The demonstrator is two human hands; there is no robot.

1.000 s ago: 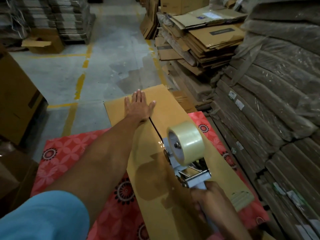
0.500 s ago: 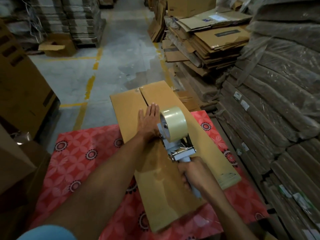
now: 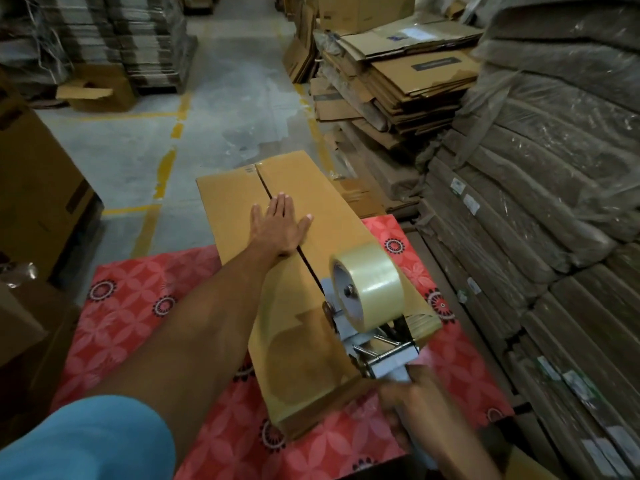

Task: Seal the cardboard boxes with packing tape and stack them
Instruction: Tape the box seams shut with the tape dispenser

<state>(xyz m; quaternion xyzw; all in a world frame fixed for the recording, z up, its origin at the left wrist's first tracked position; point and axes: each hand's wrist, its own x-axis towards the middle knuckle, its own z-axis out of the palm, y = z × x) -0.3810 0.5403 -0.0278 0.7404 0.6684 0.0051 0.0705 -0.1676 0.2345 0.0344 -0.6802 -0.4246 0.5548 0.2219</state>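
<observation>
While left grip (image 3: 277, 226) presses flat-open on box (image 3: 311, 188) and right grip (image 3: 426, 410) clamps tape dispenser (image 3: 367, 306), tape could wander off seam (image 3: 264, 183) if flaps shift.

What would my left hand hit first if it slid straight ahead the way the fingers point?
Nothing, it seems. The left hand lies flat on the cardboard box, fingers pointing along the seam to the far edge. That stretch looks bare; beyond is concrete floor, lower down.
</observation>
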